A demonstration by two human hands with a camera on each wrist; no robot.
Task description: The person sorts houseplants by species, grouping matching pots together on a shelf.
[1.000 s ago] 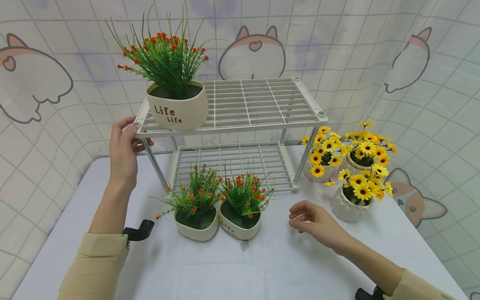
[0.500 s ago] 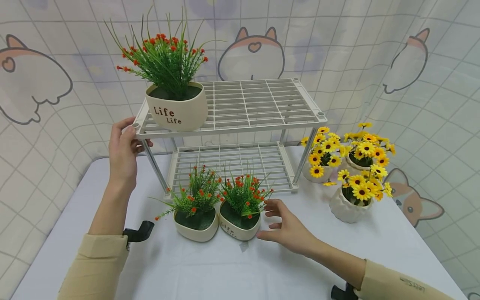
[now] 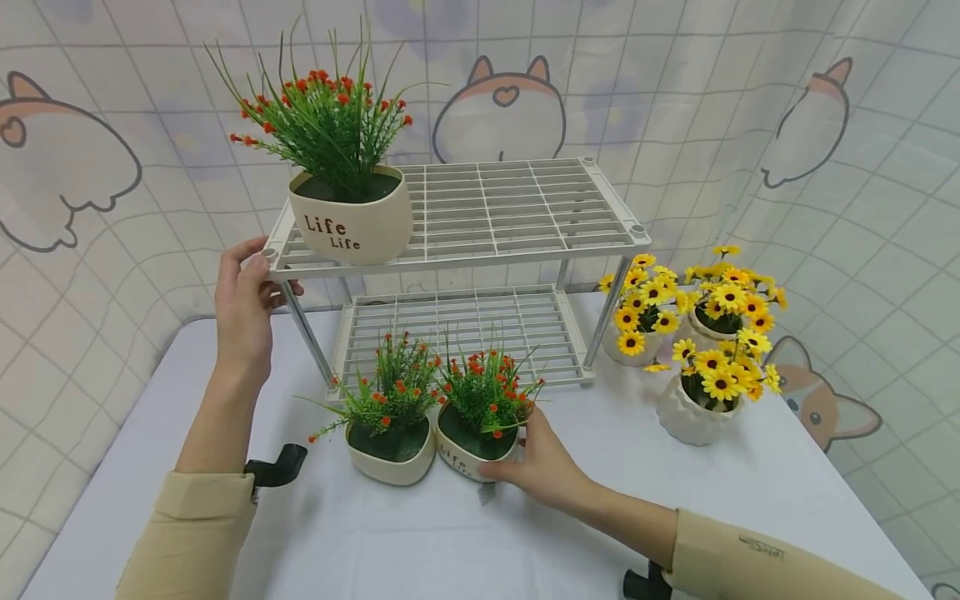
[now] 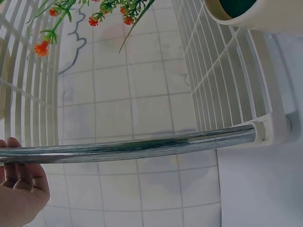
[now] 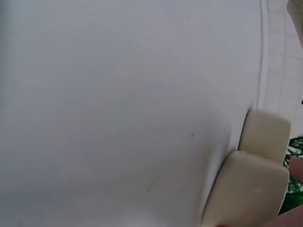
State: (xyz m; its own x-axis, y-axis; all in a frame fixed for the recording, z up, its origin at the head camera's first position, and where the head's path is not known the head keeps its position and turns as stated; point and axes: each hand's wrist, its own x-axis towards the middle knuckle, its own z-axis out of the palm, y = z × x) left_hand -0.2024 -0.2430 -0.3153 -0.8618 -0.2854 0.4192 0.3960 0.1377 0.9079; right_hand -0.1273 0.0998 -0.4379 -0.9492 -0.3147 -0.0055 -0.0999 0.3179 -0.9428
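A white two-tier wire rack [image 3: 517, 256] stands on the table. My left hand [image 3: 246, 321] grips its upper front left corner, with the thumb on top; in the left wrist view the fingertips [image 4: 23, 182] lie by a metal post. Two cream pots of red-flowered grass stand side by side before the rack. My right hand [image 3: 551, 467] holds the right-hand potted plant [image 3: 459, 458], thumb across its front and fingers at its far right side, partly hidden by leaves. Touching or nearly touching it is the left-hand potted plant [image 3: 393, 471]. Both pots [image 5: 246, 189] show partly in the right wrist view.
A larger red-flowered potted plant [image 3: 356, 229], lettered "Life", sits at the left of the rack's top tier. Right of the rack stand three white pots of yellow flowers [image 3: 697, 417]. A patterned curtain [image 3: 675, 100] hangs behind the white-covered table [image 3: 420, 550].
My right hand has moved left from beside the yellow flowers to the right-hand red-flowered pot and taken hold of it. My left hand has stayed on the rack's corner.
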